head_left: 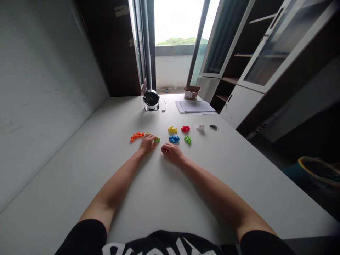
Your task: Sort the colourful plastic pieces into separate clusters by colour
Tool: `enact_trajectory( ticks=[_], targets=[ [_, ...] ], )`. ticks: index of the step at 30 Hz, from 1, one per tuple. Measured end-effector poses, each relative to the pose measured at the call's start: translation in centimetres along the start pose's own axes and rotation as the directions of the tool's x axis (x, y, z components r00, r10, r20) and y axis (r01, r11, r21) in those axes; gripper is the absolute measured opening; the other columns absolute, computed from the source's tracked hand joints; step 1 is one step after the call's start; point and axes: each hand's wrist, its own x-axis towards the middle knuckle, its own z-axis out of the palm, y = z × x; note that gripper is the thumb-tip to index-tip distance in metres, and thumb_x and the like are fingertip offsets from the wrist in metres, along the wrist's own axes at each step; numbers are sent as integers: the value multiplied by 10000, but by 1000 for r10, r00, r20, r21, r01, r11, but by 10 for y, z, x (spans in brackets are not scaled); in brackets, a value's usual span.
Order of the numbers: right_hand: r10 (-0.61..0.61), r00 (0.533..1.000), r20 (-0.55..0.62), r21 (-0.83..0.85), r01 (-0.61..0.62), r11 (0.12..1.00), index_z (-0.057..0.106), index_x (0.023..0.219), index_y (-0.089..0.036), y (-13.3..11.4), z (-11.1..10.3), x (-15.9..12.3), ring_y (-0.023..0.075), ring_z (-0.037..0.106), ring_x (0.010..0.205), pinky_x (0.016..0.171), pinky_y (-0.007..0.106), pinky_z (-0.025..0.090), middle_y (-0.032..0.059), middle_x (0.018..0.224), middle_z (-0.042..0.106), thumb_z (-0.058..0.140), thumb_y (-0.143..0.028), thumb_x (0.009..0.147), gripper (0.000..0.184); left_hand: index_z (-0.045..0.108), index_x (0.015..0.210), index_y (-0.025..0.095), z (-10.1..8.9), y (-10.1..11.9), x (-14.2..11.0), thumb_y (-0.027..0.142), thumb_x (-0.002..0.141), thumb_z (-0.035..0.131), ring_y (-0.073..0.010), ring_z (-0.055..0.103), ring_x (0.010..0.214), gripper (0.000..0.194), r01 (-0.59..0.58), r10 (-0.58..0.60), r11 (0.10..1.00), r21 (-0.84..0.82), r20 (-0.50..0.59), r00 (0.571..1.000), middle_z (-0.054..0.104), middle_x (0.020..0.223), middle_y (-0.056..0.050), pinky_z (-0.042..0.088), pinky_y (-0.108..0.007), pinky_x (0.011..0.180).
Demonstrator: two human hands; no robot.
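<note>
My left hand (148, 142) rests on the table with its fingers closed over a small green plastic piece (157, 140). Green shows on both sides of the fingers, and the hand covers the rest. Just left of that hand lies a row of orange plastic pieces (137, 136). My right hand (172, 153) lies curled on the table, its fingers drawn in and nothing visible in them. Beyond it sit small clusters of blue pieces (174, 139), green pieces (187, 139), yellow pieces (172, 129), red pieces (185, 129) and white pieces (200, 127).
A round black device in a metal stand (151, 100) is at the far side of the white table (148, 198). Paper sheets (196, 106) and an open cardboard box (192, 92) lie at the far right. A cable hole (213, 127) is near the right edge.
</note>
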Motion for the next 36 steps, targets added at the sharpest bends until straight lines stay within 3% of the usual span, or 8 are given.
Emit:
enact_trajectory(
  ticks=[5, 9, 12, 15, 18, 25, 36],
  targets=[
    [30, 999, -19, 23, -30, 999, 662, 814, -205, 4, -2, 1, 127, 524, 672, 658, 235, 393, 8, 783, 639, 553, -147, 879, 140, 718, 949, 253, -1, -7, 1, 174, 849, 609, -245, 567, 1020, 167, 0, 1, 994, -114, 13, 1000, 728, 983, -35, 468, -388, 944],
    [40, 999, -28, 30, -39, 999, 665, 841, -207, 3, -2, 0, 130, 534, 676, 667, 242, 405, 16, 818, 653, 546, -172, 898, 137, 712, 917, 235, 0, -9, 1, 179, 834, 605, -189, 602, 851, 146, 52, -34, 976, -211, 88, 996, 721, 922, -24, 495, -316, 806],
    [65, 997, -49, 42, -63, 997, 668, 967, -226, 1, -3, 0, 137, 550, 691, 674, 250, 420, 15, 853, 658, 553, -191, 907, 135, 708, 946, 229, -2, -9, 0, 209, 841, 604, -155, 607, 784, 149, 75, -31, 939, -336, 135, 990, 708, 893, -15, 488, -270, 738],
    [88, 992, -94, 68, -82, 994, 613, 1178, -239, 3, -4, 0, 148, 576, 723, 704, 267, 447, 21, 902, 652, 582, -202, 898, 284, 682, 924, 209, -8, -6, -1, 247, 855, 598, -141, 596, 771, 115, 95, -21, 879, -468, 161, 987, 681, 859, -11, 471, -248, 710],
    [99, 986, -131, 87, -88, 992, 564, 1266, -239, 8, -5, 1, 153, 591, 749, 737, 288, 469, 36, 963, 646, 593, -193, 893, 376, 647, 903, 191, -14, -2, -1, 295, 858, 614, -137, 571, 779, 118, 128, -4, 808, -576, 211, 977, 663, 874, -17, 453, -241, 698],
    [12, 995, -103, 40, -8, 999, 634, 1137, -238, 7, -6, 1, 174, 593, 836, 776, 303, 472, 39, 947, 628, 588, -178, 915, 235, 619, 918, 166, -17, 1, 0, 380, 843, 658, -138, 539, 787, 230, 181, 39, 712, -678, 295, 955, 632, 880, -23, 421, -247, 719],
    [-44, 988, -147, -49, 37, 998, 638, 965, -220, 6, -8, 1, 221, 559, 957, 854, 343, 450, 65, 998, 629, 631, -225, 903, 63, 661, 1002, 170, -20, 6, 1, 394, 847, 639, -159, 559, 844, 273, 186, 64, 736, -651, 341, 938, 651, 924, -33, 427, -261, 744]
  ],
)
